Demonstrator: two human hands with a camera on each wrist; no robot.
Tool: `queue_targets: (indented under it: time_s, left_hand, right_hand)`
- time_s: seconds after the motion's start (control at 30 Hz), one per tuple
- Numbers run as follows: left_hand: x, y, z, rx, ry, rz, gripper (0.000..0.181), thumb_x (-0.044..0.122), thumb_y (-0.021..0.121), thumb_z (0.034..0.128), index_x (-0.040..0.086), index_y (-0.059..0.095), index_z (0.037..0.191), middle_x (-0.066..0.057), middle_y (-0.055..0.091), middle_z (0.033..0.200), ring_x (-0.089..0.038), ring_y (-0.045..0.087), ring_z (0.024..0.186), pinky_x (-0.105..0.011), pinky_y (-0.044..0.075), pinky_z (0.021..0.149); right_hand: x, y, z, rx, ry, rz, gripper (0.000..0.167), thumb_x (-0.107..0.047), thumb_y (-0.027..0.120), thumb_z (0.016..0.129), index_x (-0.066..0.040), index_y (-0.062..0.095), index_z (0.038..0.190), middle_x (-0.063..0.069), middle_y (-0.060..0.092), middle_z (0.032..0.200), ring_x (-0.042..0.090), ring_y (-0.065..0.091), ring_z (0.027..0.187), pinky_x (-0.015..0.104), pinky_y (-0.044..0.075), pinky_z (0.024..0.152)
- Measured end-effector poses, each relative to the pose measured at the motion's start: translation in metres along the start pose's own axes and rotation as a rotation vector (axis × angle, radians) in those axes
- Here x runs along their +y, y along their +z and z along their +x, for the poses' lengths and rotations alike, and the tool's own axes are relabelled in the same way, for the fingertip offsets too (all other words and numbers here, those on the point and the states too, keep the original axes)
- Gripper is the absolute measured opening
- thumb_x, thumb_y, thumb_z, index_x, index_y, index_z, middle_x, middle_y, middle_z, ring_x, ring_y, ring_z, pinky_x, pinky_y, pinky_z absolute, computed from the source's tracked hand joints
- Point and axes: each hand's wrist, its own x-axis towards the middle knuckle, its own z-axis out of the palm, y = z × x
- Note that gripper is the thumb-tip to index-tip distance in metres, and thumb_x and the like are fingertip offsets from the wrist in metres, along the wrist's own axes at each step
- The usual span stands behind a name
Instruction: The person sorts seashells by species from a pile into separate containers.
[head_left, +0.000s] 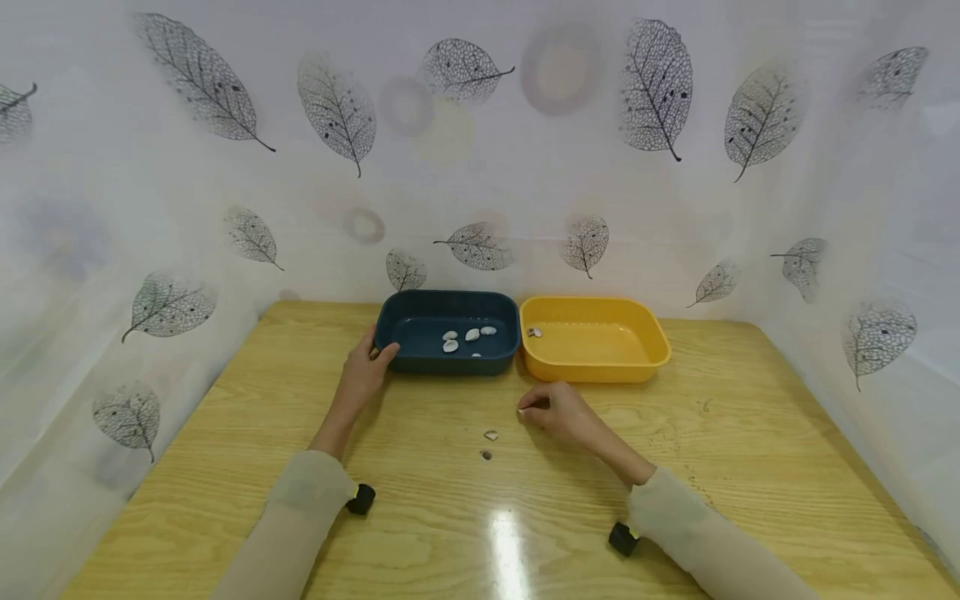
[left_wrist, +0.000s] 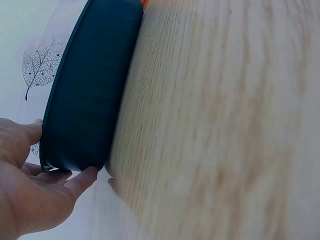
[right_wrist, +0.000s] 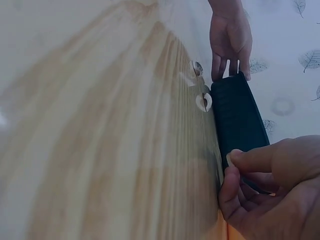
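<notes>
My left hand [head_left: 362, 371] holds the left end of a dark blue plastic basin [head_left: 450, 367], thumb at the rim and fingers against the end wall in the left wrist view. Several pale shells [head_left: 450, 346] lie inside that basin. Between thumb and forefinger, my right hand [head_left: 562, 412] pinches a small pale shell [right_wrist: 229, 159], mostly covered by the fingertips. That hand is just above the table, in front of the yellow basin [head_left: 600, 372]. Two small shells lie on the table to its left, a pale shell [head_left: 491, 435] and a darker shell [head_left: 486, 456].
The two basins stand side by side at the back of the wooden table [head_left: 420, 517]. A couple of small shells [head_left: 535, 332] lie in the yellow one's left end. A pale leaf-print cloth [head_left: 480, 167] hangs behind and along both sides.
</notes>
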Motion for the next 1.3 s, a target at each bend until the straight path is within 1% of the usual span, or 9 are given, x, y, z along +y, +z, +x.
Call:
queue_targets:
  time_s: [0.2,0.4,0.53,0.63,0.7,0.9,1.07,1.23,1.3]
  left_hand:
    - [-0.001,0.0,0.0,0.005,-0.003,-0.013,0.074,0.032,0.048,0.1118,-0.003,0.009,0.164,-0.026,0.015,0.167,-0.044,0.026,0.151,-0.051,0.029,0.121]
    - [-0.001,0.0,0.001,0.005,-0.005,-0.018,0.074,0.031,0.048,0.1118,-0.002,0.008,0.164,-0.026,0.015,0.167,-0.044,0.025,0.151,-0.051,0.028,0.121]
    - [0.0,0.0,0.001,0.009,-0.003,-0.02,0.074,0.032,0.048,0.1117,-0.001,0.008,0.164,-0.026,0.015,0.167,-0.044,0.027,0.15,-0.05,0.029,0.121]
    - [0.001,0.0,0.001,0.011,-0.001,-0.019,0.074,0.032,0.048,0.1117,-0.001,0.008,0.164,-0.025,0.015,0.167,-0.044,0.028,0.15,-0.051,0.029,0.121]
    - [0.002,0.0,0.0,0.01,0.0,-0.014,0.074,0.032,0.048,0.1117,-0.001,0.008,0.164,-0.025,0.016,0.167,-0.044,0.029,0.15,-0.051,0.03,0.121]
    - [0.001,0.0,0.0,0.006,-0.005,-0.008,0.073,0.033,0.047,0.1119,-0.001,0.008,0.164,-0.026,0.016,0.167,-0.045,0.028,0.15,-0.051,0.03,0.121]
    - [0.0,0.0,0.0,0.004,-0.007,-0.015,0.074,0.033,0.047,0.1119,0.0,0.008,0.164,-0.026,0.016,0.167,-0.045,0.028,0.15,-0.052,0.031,0.12]
    - [-0.001,0.0,-0.001,0.002,-0.008,-0.01,0.073,0.033,0.047,0.1119,0.0,0.009,0.165,-0.027,0.017,0.167,-0.045,0.028,0.15,-0.052,0.031,0.12]
    - [0.0,0.0,-0.001,0.002,-0.009,-0.011,0.073,0.033,0.047,0.1119,0.0,0.009,0.165,-0.027,0.017,0.167,-0.045,0.028,0.15,-0.052,0.031,0.12]
  right_hand:
    - [-0.002,-0.004,-0.004,-0.001,0.036,0.044,0.01,-0.005,0.071,0.097,-0.003,0.079,0.102,0.003,0.075,0.097,0.014,0.061,0.082,0.027,0.054,0.072]
    - [-0.005,-0.013,-0.008,0.005,0.027,0.062,0.012,-0.007,0.07,0.098,-0.004,0.08,0.104,0.003,0.075,0.099,0.015,0.059,0.08,0.025,0.052,0.067]
    - [-0.008,-0.019,-0.01,0.008,0.028,0.108,0.014,-0.007,0.068,0.099,-0.002,0.078,0.107,0.008,0.074,0.096,0.016,0.059,0.074,0.025,0.051,0.06]
    - [-0.009,-0.023,-0.012,0.014,0.028,0.149,0.016,-0.006,0.067,0.1,0.003,0.076,0.11,0.014,0.073,0.093,0.018,0.06,0.07,0.025,0.051,0.057]
    - [-0.01,-0.025,-0.012,0.023,0.026,0.161,0.018,-0.007,0.067,0.1,0.005,0.075,0.111,0.017,0.073,0.093,0.02,0.061,0.07,0.027,0.053,0.058]
    - [-0.011,-0.037,-0.011,0.055,0.004,0.188,0.022,-0.007,0.067,0.101,0.01,0.072,0.114,0.022,0.072,0.097,0.02,0.061,0.072,0.038,0.059,0.064]
    - [-0.012,-0.044,-0.008,0.107,-0.018,0.19,0.021,-0.005,0.069,0.099,0.011,0.072,0.112,0.022,0.071,0.092,0.02,0.059,0.069,0.034,0.057,0.061]
    - [-0.01,-0.049,-0.006,0.125,-0.015,0.188,0.02,-0.004,0.069,0.099,0.011,0.073,0.111,0.023,0.072,0.095,0.02,0.059,0.068,0.034,0.057,0.06]
    - [-0.009,-0.051,-0.005,0.129,-0.013,0.186,0.02,-0.004,0.069,0.099,0.011,0.073,0.111,0.024,0.073,0.098,0.023,0.06,0.069,0.034,0.058,0.061]
